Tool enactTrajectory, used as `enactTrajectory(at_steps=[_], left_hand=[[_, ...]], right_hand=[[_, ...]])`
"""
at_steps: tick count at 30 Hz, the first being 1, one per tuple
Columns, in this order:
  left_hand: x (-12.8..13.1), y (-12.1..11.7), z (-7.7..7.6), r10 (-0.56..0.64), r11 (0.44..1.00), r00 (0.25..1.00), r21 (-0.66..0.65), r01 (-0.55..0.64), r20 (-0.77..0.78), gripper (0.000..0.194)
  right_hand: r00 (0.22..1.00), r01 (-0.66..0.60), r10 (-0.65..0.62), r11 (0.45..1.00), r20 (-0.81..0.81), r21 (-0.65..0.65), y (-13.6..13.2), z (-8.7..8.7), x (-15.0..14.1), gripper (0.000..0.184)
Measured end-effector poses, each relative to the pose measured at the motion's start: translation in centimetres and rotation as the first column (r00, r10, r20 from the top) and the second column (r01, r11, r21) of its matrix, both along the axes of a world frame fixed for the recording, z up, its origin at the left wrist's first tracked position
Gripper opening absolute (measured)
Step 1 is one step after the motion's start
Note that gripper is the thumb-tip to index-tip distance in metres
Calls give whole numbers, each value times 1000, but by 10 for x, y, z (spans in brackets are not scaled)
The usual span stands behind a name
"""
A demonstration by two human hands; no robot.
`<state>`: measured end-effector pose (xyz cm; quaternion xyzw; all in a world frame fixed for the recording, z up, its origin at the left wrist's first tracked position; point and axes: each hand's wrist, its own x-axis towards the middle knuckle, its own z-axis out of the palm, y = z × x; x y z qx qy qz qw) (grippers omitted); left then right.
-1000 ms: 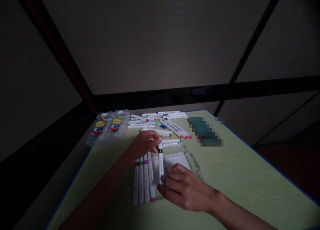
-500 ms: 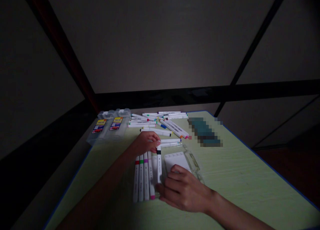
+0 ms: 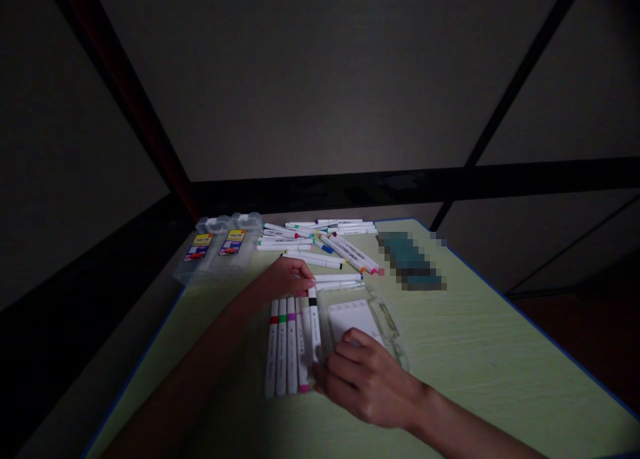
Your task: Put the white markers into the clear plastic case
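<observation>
White plastic black-banded marker (image 3: 314, 322), pinched by left grip (image 3: 287, 277), seemingly for steadiness; right grip (image 3: 367, 379) at lower end, hold unclear; leftward, four white colour-banded markers (image 3: 282, 352)

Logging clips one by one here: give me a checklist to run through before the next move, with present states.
1. Grip of the left hand on the black-banded marker: ok, fingers at its upper end.
2. Right hand touching that marker's lower end: cannot tell; fingertips are close.
3. Four other markers side by side in a row: ok.
4. Black-banded marker lying flat: cannot tell.
5. Clear plastic case fully visible: not ok, right hand hides part.
6. Loose markers apart from the row: ok, lying beyond it.
</observation>
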<state>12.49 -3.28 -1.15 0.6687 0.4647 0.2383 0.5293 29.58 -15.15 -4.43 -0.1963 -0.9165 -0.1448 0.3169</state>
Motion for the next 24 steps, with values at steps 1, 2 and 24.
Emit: enactTrajectory(at_steps=[1, 2, 24], left_hand=[[-2, 2, 0, -29, 999, 999, 24, 30, -34, 17], [-4, 4, 0, -40, 998, 997, 49, 44, -68, 17], [-15, 15, -18, -153, 928, 906, 257, 269, -394, 24]], right_hand=[[1000, 3, -3, 1000, -7, 1, 0, 0, 0, 6], [1000, 4, -4, 1000, -14, 0, 0, 0, -1, 6], [997, 66, -61, 990, 47, -126, -5, -3, -5, 16]])
